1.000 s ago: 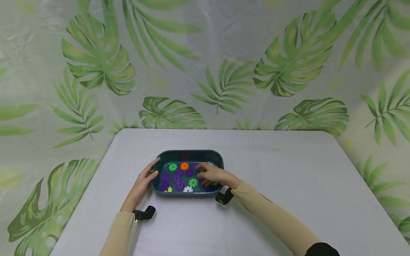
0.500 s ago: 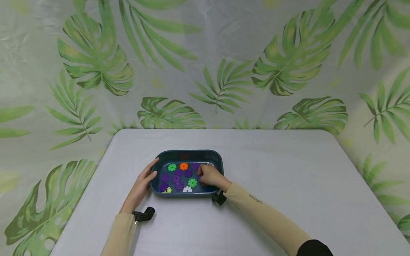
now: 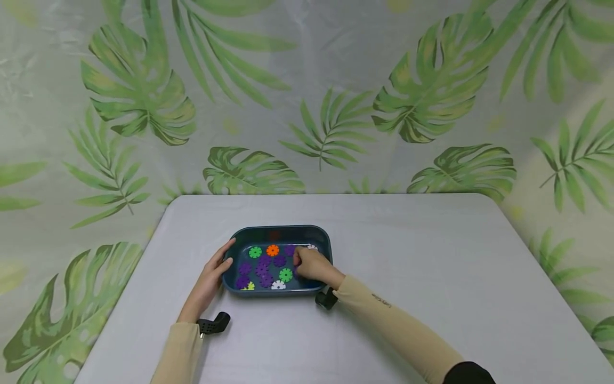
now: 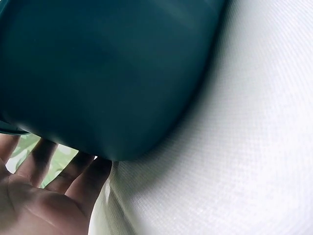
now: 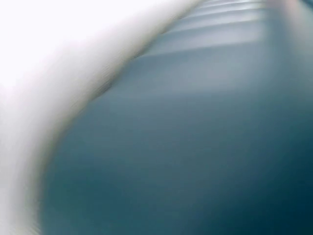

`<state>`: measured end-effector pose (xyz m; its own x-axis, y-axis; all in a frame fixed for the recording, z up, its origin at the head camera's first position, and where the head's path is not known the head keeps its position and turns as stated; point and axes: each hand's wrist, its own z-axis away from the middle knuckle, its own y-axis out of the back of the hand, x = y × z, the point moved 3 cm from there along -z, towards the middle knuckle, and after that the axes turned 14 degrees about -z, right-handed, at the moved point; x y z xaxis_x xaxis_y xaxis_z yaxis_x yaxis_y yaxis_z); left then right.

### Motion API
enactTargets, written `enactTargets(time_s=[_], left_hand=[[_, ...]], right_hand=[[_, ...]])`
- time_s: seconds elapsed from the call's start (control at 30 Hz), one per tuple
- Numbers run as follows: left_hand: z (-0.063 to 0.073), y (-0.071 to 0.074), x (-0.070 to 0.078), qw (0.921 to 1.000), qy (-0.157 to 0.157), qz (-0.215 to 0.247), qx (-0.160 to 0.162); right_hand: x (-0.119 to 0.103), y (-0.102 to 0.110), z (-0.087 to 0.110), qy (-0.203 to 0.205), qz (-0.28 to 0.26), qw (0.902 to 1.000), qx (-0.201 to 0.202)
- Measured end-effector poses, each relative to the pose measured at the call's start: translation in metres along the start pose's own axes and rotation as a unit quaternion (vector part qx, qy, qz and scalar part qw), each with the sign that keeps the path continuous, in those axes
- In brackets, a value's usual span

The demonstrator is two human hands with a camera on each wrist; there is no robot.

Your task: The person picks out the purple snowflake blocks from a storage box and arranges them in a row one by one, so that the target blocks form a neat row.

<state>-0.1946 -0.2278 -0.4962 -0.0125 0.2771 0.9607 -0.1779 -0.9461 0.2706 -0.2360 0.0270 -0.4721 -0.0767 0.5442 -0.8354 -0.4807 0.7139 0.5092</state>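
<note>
A dark teal tray [image 3: 277, 292] stands on the white table and holds several small notched plastic discs. Among them are purple discs [image 3: 264, 269], green discs [image 3: 285, 275], an orange disc [image 3: 273, 250] and a white disc [image 3: 279, 285]. My left hand [image 3: 208, 280] rests against the tray's left end; in the left wrist view its fingers [image 4: 36, 164] touch the outer wall. Inside the tray's right part, my right hand [image 3: 314, 265] has curled fingers low among the discs. Its fingertips are hidden, so any disc between them cannot be made out.
The white tabletop [image 3: 408, 256] extends around the tray, with a leaf-patterned curtain [image 3: 326, 106] behind it. A black wrist camera [image 3: 214, 323] sits on the left wrist, another [image 3: 326, 299] on the right. In the right wrist view the tray wall [image 5: 161, 147] is blurred.
My right hand has gone from spread fingers above the discs to curled fingers lower in the tray, and moved slightly left. The left hand has kept its place on the tray.
</note>
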Motion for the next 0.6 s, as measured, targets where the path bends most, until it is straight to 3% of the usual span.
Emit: enactTargets(time_s=[0.13,0.3,0.43,0.6], left_hand=[[0.000,0.000,0.000,1.0000,0.002,-0.004,0.000],[-0.001,0.001,0.000,0.9999,-0.003,-0.012,0.001],[-0.002,0.003,0.000,0.9999,-0.007,-0.015,0.002],[-0.004,0.004,0.001,0.9998,-0.012,-0.018,0.004]], right_hand=[[-0.005,0.006,0.004,0.013,-0.093,0.9952,-0.029],[-0.010,0.029,0.017,0.033,-0.200,0.9781,-0.048],[-0.003,0.051,0.026,0.041,-0.242,0.9682,-0.050],[0.015,0.083,0.036,0.034,-0.262,0.9644,-0.007]])
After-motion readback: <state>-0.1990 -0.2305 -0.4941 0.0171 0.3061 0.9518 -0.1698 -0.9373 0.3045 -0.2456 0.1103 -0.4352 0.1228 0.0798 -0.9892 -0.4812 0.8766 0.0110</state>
